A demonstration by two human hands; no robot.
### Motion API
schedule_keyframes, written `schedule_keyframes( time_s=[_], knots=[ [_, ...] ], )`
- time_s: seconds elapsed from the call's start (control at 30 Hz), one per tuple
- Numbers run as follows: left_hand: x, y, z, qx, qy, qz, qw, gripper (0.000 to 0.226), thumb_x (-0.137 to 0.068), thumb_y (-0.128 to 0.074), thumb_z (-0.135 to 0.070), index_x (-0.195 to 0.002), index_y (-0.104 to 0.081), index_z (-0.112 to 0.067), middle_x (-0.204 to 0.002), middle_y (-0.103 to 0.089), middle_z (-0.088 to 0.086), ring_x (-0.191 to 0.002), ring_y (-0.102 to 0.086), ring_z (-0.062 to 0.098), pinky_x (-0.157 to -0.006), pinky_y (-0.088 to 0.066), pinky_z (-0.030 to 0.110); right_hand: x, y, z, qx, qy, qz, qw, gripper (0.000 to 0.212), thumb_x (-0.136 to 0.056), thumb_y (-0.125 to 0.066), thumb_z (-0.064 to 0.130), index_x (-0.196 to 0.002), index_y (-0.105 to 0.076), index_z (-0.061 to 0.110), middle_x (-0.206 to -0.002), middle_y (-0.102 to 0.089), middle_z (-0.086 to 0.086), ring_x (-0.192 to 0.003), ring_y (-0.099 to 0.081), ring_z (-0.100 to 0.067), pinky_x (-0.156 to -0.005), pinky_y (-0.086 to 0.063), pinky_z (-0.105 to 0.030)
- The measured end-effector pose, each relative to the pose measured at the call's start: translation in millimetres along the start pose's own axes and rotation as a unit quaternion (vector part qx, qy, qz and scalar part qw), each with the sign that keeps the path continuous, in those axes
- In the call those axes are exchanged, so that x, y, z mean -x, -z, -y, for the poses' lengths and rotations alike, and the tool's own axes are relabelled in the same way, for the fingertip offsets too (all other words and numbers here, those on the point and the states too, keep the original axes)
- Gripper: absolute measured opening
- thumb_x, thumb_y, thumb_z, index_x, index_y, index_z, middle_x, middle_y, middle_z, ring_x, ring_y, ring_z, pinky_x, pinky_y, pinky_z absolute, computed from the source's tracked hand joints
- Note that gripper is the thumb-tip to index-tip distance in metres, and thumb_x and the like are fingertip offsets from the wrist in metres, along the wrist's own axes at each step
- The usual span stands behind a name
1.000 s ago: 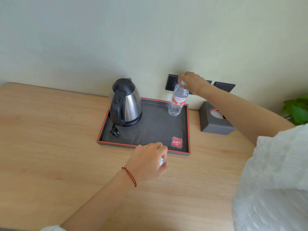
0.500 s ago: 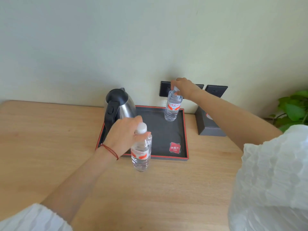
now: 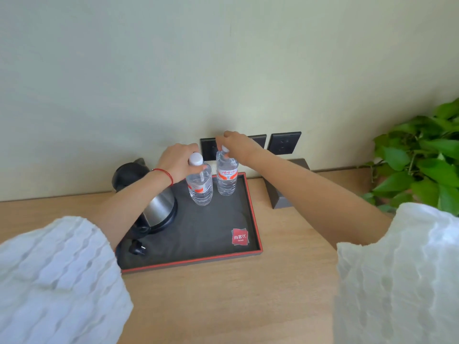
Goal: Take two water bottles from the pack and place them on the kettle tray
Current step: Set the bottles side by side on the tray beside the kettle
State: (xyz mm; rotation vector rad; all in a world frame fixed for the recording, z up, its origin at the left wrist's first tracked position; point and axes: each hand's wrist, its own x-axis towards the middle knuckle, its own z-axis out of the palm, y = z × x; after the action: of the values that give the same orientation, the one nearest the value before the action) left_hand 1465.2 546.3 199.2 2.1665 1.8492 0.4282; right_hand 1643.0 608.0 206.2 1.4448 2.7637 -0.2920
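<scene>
Two clear water bottles with red labels and white caps stand upright side by side at the far end of the kettle tray (image 3: 255,234), a dark tray with a red rim. My left hand (image 3: 177,161) grips the neck of the left bottle (image 3: 200,186). My right hand (image 3: 234,142) holds the cap of the right bottle (image 3: 226,178). A steel kettle with a black lid and handle (image 3: 159,207) stands on the tray's left side, partly hidden by my left forearm. The bottle pack is out of view.
The tray lies on a wooden table (image 3: 223,301) against a pale wall. Dark wall sockets (image 3: 285,143) sit just behind the bottles. A dark tissue box (image 3: 280,199) stands right of the tray, and a green plant (image 3: 419,160) at the far right. The kettle's plug (image 3: 136,249) lies on the tray.
My left hand has carried its bottle from the table in front of the tray to the tray's far end, beside the right bottle. My right hand has stayed on its bottle's cap.
</scene>
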Motion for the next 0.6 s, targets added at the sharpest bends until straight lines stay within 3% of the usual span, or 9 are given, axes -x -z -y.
schedule_keyframes(
  time_s=[0.1,0.23,0.37,0.5,0.6],
  knots=[
    [-12.0,4.4,-0.1,-0.029,-0.048,0.048,0.997,0.027,-0.078,-0.072,-0.028,-0.091,-0.059,-0.007,-0.085,-0.063,0.016,-0.083,-0.059,0.037,-0.07,-0.044,0.038,0.9,-1.1,-2.5,-0.039,-0.005,-0.003,0.999,0.021,-0.086,-0.051,0.001,-0.107,-0.055,0.005,-0.104,-0.052,-0.019,-0.096,-0.055,-0.039,-0.073,-0.043,-0.04],
    [-28.2,19.9,-2.1,-0.068,-0.138,0.128,0.98,0.02,-0.079,-0.061,0.0,-0.097,-0.063,-0.008,-0.083,-0.041,0.009,-0.081,-0.051,0.032,-0.073,-0.042,0.046,2.2,-1.1,-1.6,-0.082,-0.008,-0.008,0.997,0.025,-0.089,-0.048,0.003,-0.113,-0.056,0.006,-0.115,-0.053,-0.02,-0.103,-0.053,-0.036,-0.074,-0.035,-0.032],
    [-32.6,23.6,-0.8,-0.081,-0.149,0.116,0.979,0.029,-0.076,-0.058,0.009,-0.099,-0.066,-0.007,-0.092,-0.051,0.019,-0.086,-0.053,0.033,-0.075,-0.044,0.041,3.5,-0.9,0.1,-0.034,0.006,-0.012,0.999,0.02,-0.087,-0.054,0.001,-0.106,-0.055,0.004,-0.104,-0.053,-0.02,-0.082,-0.052,-0.032,-0.069,-0.042,-0.037],
    [-27.0,19.5,-5.6,-0.054,-0.102,0.087,0.99,0.018,-0.075,-0.07,-0.008,-0.093,-0.069,-0.01,-0.096,-0.057,0.018,-0.091,-0.055,0.033,-0.078,-0.041,0.035,5.8,0.9,0.8,-0.011,0.018,-0.015,1.0,0.022,-0.086,-0.057,0.002,-0.108,-0.054,0.005,-0.108,-0.054,-0.02,-0.091,-0.056,-0.037,-0.075,-0.048,-0.041],
    [-25.0,19.7,-7.5,-0.048,-0.108,0.094,0.989,0.015,-0.077,-0.069,-0.001,-0.091,-0.071,-0.007,-0.099,-0.061,0.019,-0.094,-0.056,0.034,-0.082,-0.044,0.039,5.9,3.1,1.6,-0.022,0.01,-0.005,1.0,0.021,-0.087,-0.055,0.003,-0.108,-0.054,0.004,-0.11,-0.053,-0.02,-0.092,-0.056,-0.036,-0.078,-0.048,-0.042]
  ],
)
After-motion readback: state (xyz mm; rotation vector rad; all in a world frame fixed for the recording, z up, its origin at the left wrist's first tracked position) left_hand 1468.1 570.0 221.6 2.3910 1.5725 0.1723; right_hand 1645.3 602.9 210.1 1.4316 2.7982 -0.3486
